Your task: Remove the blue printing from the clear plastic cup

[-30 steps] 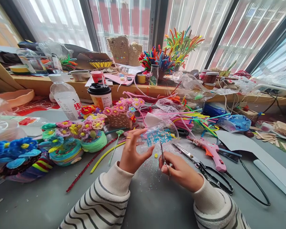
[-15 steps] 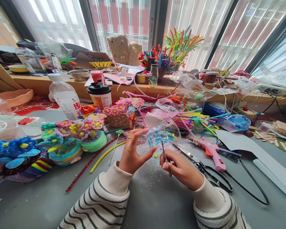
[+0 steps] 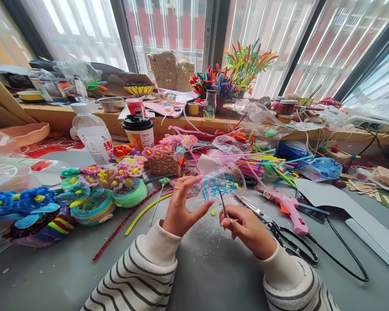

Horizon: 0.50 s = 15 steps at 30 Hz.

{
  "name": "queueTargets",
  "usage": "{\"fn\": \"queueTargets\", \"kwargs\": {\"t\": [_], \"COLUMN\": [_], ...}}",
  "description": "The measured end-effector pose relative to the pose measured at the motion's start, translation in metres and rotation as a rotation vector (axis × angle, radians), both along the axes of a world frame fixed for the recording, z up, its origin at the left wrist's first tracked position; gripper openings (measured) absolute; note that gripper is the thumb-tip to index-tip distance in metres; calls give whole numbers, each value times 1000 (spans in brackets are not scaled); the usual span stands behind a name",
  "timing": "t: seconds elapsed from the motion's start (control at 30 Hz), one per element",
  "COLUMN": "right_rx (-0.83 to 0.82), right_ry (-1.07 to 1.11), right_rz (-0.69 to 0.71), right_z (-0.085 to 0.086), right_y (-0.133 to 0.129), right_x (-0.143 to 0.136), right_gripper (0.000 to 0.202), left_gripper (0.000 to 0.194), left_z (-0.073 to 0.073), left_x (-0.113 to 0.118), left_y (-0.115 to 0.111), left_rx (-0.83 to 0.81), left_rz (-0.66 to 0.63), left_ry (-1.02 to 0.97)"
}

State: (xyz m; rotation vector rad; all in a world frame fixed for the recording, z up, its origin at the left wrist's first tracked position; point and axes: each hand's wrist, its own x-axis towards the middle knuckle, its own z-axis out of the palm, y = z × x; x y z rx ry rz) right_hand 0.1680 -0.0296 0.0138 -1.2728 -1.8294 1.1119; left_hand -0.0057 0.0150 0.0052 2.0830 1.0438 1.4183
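While left grip [image 3: 180, 208] wide around cup [image 3: 219, 179] with blue Chinese lettering [image 3: 229, 187], right grip [image 3: 249, 230] tight round scissors [image 3: 224, 206]

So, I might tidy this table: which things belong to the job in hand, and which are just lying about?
In use:
- clear plastic cup, held in the left hand
- small scissors, in the right hand

Lying about, as far as this moment shows:
- pink glue gun
- black-handled scissors
- lidded drink cup
- plastic bottle

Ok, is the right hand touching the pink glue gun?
Apart: the head view shows the large scissors lying between the right hand and the pink glue gun.
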Motion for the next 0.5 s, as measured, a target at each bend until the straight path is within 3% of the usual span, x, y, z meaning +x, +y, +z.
{"fn": "queueTargets", "kwargs": {"t": [0.5], "right_rx": [64], "right_ry": [-49], "right_rz": [-42], "right_z": [-4], "right_y": [2], "right_x": [1], "right_gripper": [49], "left_gripper": [51], "left_z": [2], "left_x": [-2], "left_y": [1], "left_rx": [58], "left_rz": [-22], "left_ry": [-17]}}
